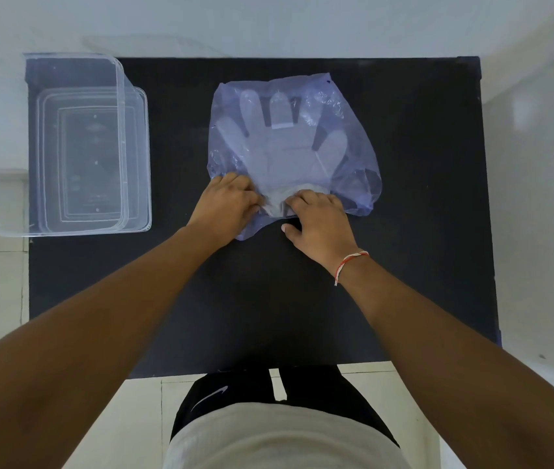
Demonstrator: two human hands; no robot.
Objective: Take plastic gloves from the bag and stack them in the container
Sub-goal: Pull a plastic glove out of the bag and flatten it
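A translucent purple plastic bag (343,106) lies flat in the middle of the black table (421,204). Through it shows a stack of clear plastic gloves (282,154), fingers pointing away from me. My left hand (226,208) pinches the bag's near edge at its opening. My right hand (319,220) grips the glove cuffs that stick out of the opening, thumb on the table. A clear, empty plastic container (133,157) stands at the table's left end.
The container overhangs the table's left edge. A clear lid (153,44) lies faintly visible behind the table's far edge. White walls stand behind and to the right. Tiled floor shows to the left and below the table's near edge.
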